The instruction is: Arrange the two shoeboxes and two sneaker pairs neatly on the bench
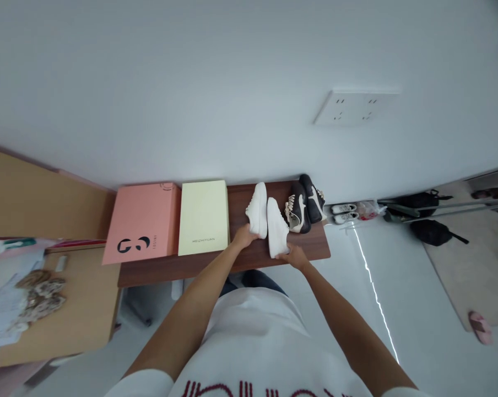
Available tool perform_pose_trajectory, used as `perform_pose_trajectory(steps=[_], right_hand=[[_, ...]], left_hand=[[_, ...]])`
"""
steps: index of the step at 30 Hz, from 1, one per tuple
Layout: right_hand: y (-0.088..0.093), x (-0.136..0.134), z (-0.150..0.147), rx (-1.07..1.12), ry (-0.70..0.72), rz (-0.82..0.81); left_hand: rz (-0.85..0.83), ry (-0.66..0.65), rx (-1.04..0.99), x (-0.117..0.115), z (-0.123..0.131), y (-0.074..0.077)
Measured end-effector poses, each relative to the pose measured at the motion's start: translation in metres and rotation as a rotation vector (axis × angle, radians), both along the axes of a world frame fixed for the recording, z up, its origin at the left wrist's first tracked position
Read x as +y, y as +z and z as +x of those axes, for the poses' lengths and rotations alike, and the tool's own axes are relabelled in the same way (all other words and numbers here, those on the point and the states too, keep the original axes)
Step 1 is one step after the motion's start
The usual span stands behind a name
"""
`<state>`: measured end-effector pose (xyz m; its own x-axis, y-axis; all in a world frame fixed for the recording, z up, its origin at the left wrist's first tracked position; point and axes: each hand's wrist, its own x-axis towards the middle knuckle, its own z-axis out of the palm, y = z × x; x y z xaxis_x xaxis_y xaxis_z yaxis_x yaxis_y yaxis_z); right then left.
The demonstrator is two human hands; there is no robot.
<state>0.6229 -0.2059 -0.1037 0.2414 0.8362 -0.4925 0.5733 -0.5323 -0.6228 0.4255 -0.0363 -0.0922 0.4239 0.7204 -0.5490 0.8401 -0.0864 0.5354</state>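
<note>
Two white sneakers lie on their sides, soles facing each other, over the brown wooden table. My left hand point(244, 236) is closed on the heel end of the left white sneaker point(257, 209). The right white sneaker point(277, 229) sits slightly nearer to me, its near end gripped by my right hand point(293, 256). Whether the sneakers rest on the tabletop or hang just above it, I cannot tell. Just to their right lies a pair of black sneakers point(298, 207) with pale laces, also turned on their sides.
A pale yellow box point(204, 218) and a pink box point(144, 223) stand on the left of the brown table point(315, 248). A lighter desk point(84, 298) with papers adjoins at left. Behind is a wall with a socket panel point(356, 107). White shoes point(344, 214) are on the floor at right.
</note>
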Motion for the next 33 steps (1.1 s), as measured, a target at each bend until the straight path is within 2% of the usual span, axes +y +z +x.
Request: perform_pose_trajectory(steps=[4, 10, 15, 19, 22, 29, 33], right_hand=[[0.015, 0.008, -0.006, -0.118, 0.15, 0.045], [0.041, 0.024, -0.014, -0.35, 0.506, -0.007], [0.061, 0.056, -0.02, -0.455, 0.688, -0.026], [0.072, 0.085, -0.025, -0.525, 0.724, -0.076], [0.073, 0.101, -0.027, -0.542, 0.719, -0.083], [0.063, 0.12, -0.025, -0.498, 0.684, -0.095], [0.056, 0.125, -0.022, -0.488, 0.693, -0.095]], left_hand=[[0.111, -0.103, -0.001, 0.005, -0.002, 0.018], [0.239, -0.372, 0.092, 0.002, -0.006, 0.043], [0.317, -0.435, 0.188, -0.009, 0.0, 0.053], [0.335, -0.44, 0.216, -0.011, 0.009, 0.055], [0.321, -0.425, 0.223, -0.009, 0.016, 0.052], [0.283, -0.313, 0.149, -0.005, 0.028, 0.045], [0.275, -0.312, 0.17, -0.001, 0.031, 0.043]])
